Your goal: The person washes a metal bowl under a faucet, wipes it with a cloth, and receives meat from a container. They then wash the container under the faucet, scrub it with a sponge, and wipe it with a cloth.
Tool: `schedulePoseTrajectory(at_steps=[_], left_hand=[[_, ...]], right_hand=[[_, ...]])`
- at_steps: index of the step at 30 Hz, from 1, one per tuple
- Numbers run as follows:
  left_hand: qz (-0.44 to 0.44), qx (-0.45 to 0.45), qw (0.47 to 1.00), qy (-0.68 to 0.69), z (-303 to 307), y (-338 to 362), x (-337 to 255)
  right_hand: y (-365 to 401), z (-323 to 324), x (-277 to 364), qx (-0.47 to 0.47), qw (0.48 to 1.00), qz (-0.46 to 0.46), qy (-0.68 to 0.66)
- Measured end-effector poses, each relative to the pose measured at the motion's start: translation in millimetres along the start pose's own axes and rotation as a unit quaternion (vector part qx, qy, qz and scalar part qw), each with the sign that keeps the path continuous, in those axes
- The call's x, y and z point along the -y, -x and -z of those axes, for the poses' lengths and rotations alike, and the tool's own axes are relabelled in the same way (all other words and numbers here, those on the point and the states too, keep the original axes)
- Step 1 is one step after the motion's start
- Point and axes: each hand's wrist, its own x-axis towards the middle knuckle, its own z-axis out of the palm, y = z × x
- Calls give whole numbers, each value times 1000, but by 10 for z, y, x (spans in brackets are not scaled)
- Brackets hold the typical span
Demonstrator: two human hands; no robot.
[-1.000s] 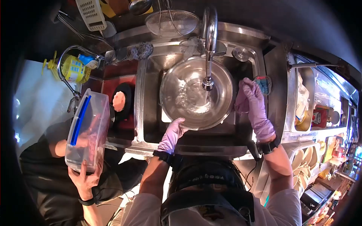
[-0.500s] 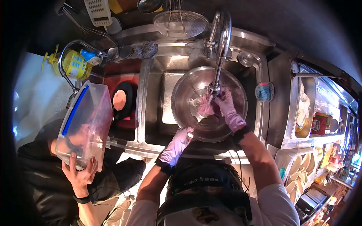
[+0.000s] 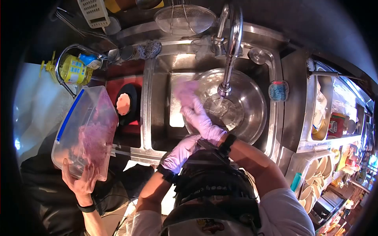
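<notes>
A large metal bowl (image 3: 252,118) stands in the sink (image 3: 161,98), with water running into it from the faucet (image 3: 224,88). My right hand (image 3: 202,120), in a pale pink glove, is over the bowl's left side, its fingers closed on a soft pink item (image 3: 186,91) blurred by motion. My left hand (image 3: 183,151), gloved too, is at the bowl's near-left rim beside my right wrist; its fingertips are hidden. At the left, a co-worker's hand (image 3: 82,179) supports a clear plastic container (image 3: 71,135) with a blue edge and pinkish contents.
A black dish with a pale pink piece (image 3: 123,104) lies in the red-toned basin on the left. Beyond it are a yellow bottle (image 3: 75,69) and a steel scrubber (image 3: 149,49). A strainer (image 3: 185,19) hangs behind the sink. Stacked dishes (image 3: 315,177) stand at the right.
My right hand and the pink item have moved left from under the faucet. The bowl now sits slightly further right. The co-worker's container is a little further left.
</notes>
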Motion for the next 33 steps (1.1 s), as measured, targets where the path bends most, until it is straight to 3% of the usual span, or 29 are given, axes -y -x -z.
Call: schedulePoseTrajectory(at_steps=[4, 6, 8, 9, 11, 12, 13, 14, 17, 19, 20, 22, 24, 26, 29, 33], left_hand=[[-59, 100, 993, 11, 298, -61, -31], [-80, 160, 984, 26, 510, -165, 42], [-83, 187, 977, 59, 655, -265, 114], [-63, 188, 972, 124, 658, -323, 135], [-91, 116, 988, 35, 383, -66, -2], [-105, 79, 991, -11, 293, 35, -45], [-49, 218, 968, 119, 401, 1, -139], [-134, 187, 973, -4, 469, -41, -170], [-127, 76, 989, -17, 636, -118, -195], [-162, 50, 985, -23, 416, 75, -232], [-177, 37, 983, -26, 334, 133, -248], [-167, 12, 985, -41, 378, 124, -262], [-189, -5, 981, -48, 384, 125, -270], [-222, -20, 974, -48, 424, 62, -226], [-254, -33, 965, -47, 429, 26, -189], [-263, -111, 954, -93, 261, 60, -185]], right_hand=[[237, 32, -12, 158, 981, 90, 66], [362, 173, -153, 182, 976, 85, 89], [415, 326, -110, 199, 949, 115, 216], [453, 396, -95, 201, 957, 62, 199], [527, 548, -53, 204, 964, -44, 164], [572, 663, -58, 205, 947, -44, 245], [616, 800, -72, 204, 923, -43, 325], [662, 943, -76, 203, 892, -42, 403], [585, 1281, 331, 272, 830, -51, 484], [333, 1425, 464, 257, 763, -39, 592], [187, 1302, 633, 228, 574, 16, 786], [-126, 1609, 471, 118, 619, 62, 774], [-269, 1532, 554, 57, 501, 177, 845], [-295, 1464, 628, 70, 535, 173, 824], [-126, 1247, 513, 56, 590, 75, 802], [265, 1062, -100, 54, 740, 129, 658]])
